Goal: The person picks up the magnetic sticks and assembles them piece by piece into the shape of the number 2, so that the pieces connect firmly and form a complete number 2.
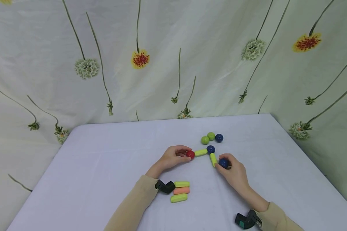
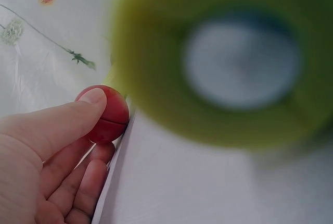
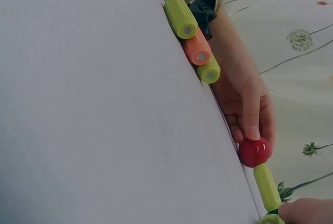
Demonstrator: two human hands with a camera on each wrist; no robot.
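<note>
Thumb and fingertips of my left hand [image 1: 170,157] pinch a glossy red ball [image 1: 191,155], seen close up in the left wrist view. From that ball a yellow-green rod [image 1: 201,152] runs to a dark blue ball [image 1: 210,149]. A second yellow-green rod [image 1: 213,159] extends from this blue ball toward me. My right hand [image 1: 235,171] holds another dark blue ball [image 1: 224,163] in its curled fingers, its thumb right by the near end of the second rod. In the right wrist view only part of that hand shows, at the lower corner.
Beyond the joined pieces lie two green balls [image 1: 205,140] and a dark blue ball [image 1: 219,138]. By my left wrist, two yellow-green rods [image 1: 179,198] flank an orange rod [image 1: 181,191]; metal discs show in their ends. A flower-printed cloth [image 1: 162,80] hangs behind the white table [image 1: 118,154].
</note>
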